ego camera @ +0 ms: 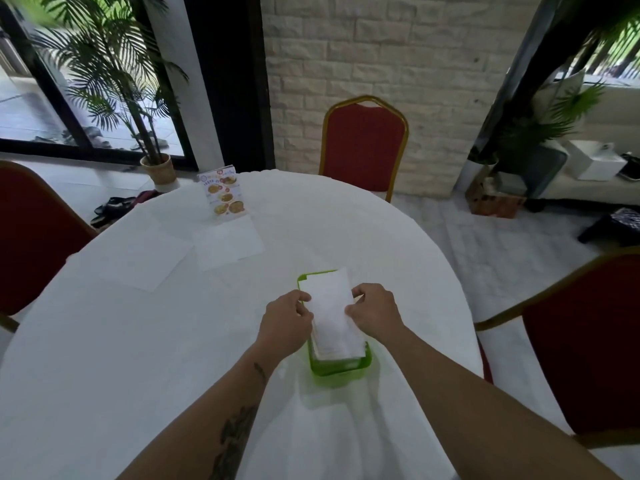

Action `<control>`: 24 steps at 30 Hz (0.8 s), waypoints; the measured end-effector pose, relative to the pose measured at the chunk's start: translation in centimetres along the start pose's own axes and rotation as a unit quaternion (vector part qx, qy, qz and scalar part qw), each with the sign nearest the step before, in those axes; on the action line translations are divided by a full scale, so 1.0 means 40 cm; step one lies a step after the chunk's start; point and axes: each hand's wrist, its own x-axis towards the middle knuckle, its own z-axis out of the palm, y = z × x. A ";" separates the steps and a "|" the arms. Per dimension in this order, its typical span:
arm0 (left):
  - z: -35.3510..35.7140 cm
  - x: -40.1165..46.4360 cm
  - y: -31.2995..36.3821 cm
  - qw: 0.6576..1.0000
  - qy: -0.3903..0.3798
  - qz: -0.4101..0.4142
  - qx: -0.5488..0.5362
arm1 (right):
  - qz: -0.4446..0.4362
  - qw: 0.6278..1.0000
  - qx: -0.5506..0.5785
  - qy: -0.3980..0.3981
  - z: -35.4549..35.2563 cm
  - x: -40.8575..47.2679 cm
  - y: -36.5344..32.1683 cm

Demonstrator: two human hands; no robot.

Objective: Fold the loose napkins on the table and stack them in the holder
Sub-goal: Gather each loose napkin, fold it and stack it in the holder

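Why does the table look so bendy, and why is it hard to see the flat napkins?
In the head view, the wide lens curves the table edge and tilts the window frames. Daylight from the window washes the white cloth, so the loose napkins barely stand out. The top left leaves are blurred. The hands, folded napkin and green holder look sharp.

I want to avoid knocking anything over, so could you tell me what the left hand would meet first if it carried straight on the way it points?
Probably the folded napkin itself; the left hand already grips its edge above the green holder.
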 end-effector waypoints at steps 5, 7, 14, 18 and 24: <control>0.012 0.006 -0.015 0.994 -0.003 0.062 0.085 | -0.027 0.998 -0.052 -0.013 0.004 0.009 0.001; 0.014 0.007 -0.022 0.989 -0.001 0.084 0.119 | -0.036 0.997 -0.069 -0.018 0.008 0.011 0.002; 0.018 0.014 -0.046 0.978 -0.023 0.111 0.176 | -0.065 0.994 -0.077 -0.032 0.016 0.014 0.001; 0.014 0.015 -0.055 0.975 -0.017 0.132 0.175 | -0.086 0.983 -0.162 -0.007 0.018 0.011 0.000; 0.009 0.018 -0.065 0.960 -0.052 0.163 0.224 | -0.205 0.934 -0.291 0.009 0.042 -0.009 -0.007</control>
